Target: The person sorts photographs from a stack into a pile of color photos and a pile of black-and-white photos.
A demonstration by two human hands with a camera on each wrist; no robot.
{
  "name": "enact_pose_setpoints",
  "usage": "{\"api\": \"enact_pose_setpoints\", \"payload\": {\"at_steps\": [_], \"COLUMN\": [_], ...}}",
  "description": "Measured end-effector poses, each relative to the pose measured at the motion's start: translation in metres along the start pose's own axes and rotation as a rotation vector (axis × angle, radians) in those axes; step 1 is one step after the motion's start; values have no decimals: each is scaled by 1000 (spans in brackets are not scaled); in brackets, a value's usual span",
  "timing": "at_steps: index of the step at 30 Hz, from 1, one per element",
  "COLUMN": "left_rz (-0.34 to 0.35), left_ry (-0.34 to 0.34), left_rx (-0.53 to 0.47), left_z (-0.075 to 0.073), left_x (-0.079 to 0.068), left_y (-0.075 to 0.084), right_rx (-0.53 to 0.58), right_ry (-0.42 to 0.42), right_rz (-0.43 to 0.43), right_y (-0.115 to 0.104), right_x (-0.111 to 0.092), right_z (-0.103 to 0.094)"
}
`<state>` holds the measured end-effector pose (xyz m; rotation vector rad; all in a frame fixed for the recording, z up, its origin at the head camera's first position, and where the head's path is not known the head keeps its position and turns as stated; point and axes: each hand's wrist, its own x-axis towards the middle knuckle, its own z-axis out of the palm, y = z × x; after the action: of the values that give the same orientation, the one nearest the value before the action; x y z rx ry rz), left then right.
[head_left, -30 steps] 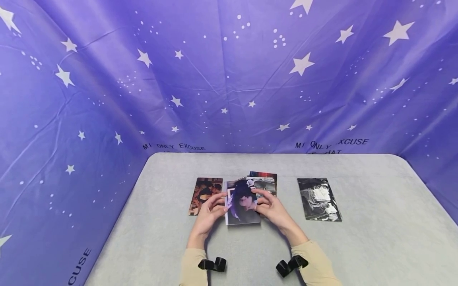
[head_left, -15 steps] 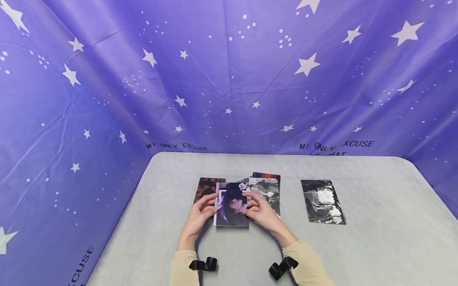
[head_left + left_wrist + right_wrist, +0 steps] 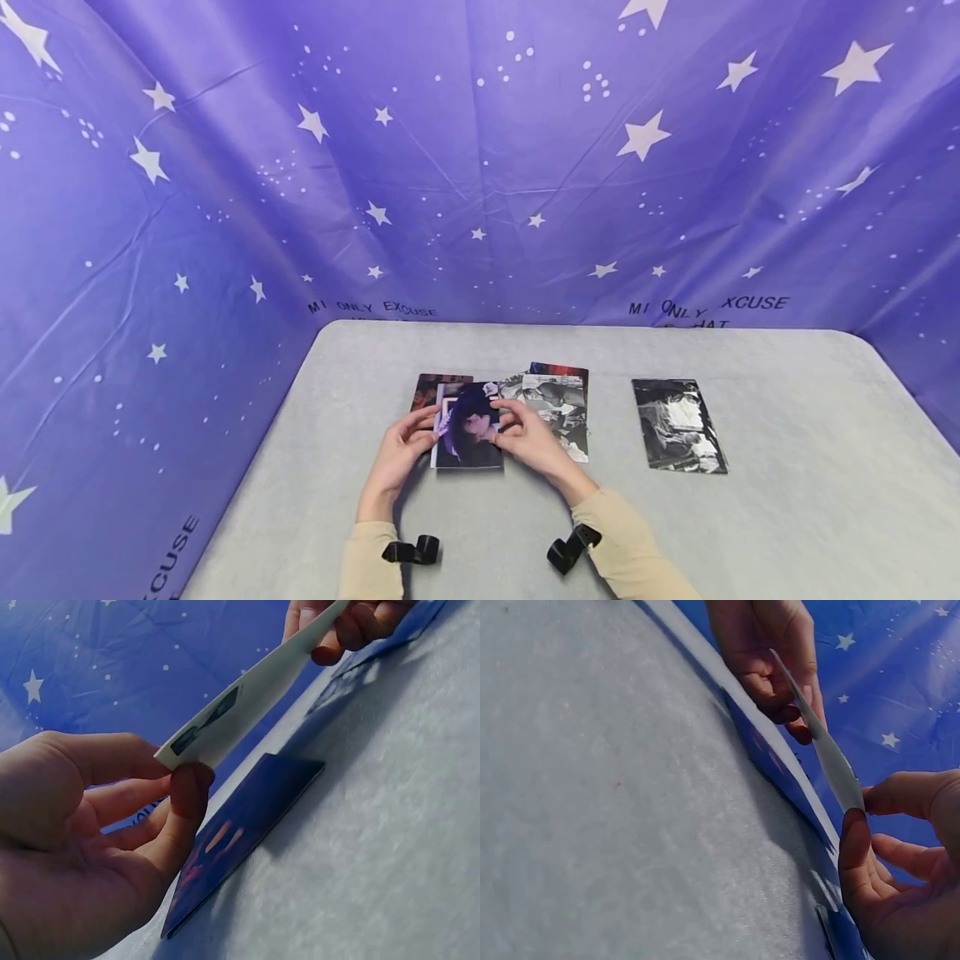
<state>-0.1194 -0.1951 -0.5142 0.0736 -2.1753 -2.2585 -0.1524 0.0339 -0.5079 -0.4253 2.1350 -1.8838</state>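
Both hands hold a photo card (image 3: 467, 450) with a purple and black picture, raised above the table. My left hand (image 3: 397, 454) pinches its left edge between thumb and fingers. At the opposite edge, my right hand (image 3: 532, 446) pinches it the same way. The left wrist view shows the pale underside of the photo card (image 3: 251, 712), which carries a small dark picture. Beneath it on the table lies a dark orange-brown card (image 3: 431, 390), partly hidden by the held card and the left hand. Right behind the right hand are overlapping black-and-white cards (image 3: 570, 425).
A red and blue card (image 3: 558, 369) sticks out behind the black-and-white ones. Farther right lies a glossy black-and-white card (image 3: 678, 427). The grey table (image 3: 795, 400) meets a purple star-printed curtain (image 3: 480, 167) at its back and sides. Each sleeve wears a black strap (image 3: 412, 550).
Both hands have carried the purple photo card to the left, from in front of the black-and-white cards to over the orange-brown one. The view has also shifted slightly.
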Motion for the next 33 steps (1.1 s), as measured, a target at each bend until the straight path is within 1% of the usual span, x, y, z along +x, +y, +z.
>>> {"api": "enact_pose_setpoints", "payload": {"at_steps": [4, 6, 9, 11, 14, 18, 24, 27, 30, 33], "left_rz": [-13, -21, -34, -44, -45, -35, -26, -7, 11, 16], "left_ry": [38, 46, 44, 42, 45, 68, 102, 113, 125, 129], "left_rx": [54, 75, 84, 83, 94, 121, 166, 197, 233, 254], "left_z": [-5, -7, -11, -13, -16, -21, -31, -34, -36, -37], "left_x": [-2, -2, -1, -1, 1, 2, 9, 12, 15, 16], "left_y": [0, 1, 2, 3, 6, 10, 9, 9, 8, 6], "right_rx": [-140, -186, -211, -221, -216, -212, -255, -260, -286, -321], "right_ry": [4, 0, -3, -4, -6, 1, 19, 29, 40, 51], "right_rz": [-39, -53, -67, -62, -63, -84, -107, -102, -112, -99], "right_y": [4, 7, 9, 8, 6, 2, -2, -2, -1, 2], "right_x": [5, 6, 7, 8, 10, 16, 26, 31, 34, 35], "right_z": [7, 10, 13, 15, 18, 23, 31, 35, 38, 40]}}
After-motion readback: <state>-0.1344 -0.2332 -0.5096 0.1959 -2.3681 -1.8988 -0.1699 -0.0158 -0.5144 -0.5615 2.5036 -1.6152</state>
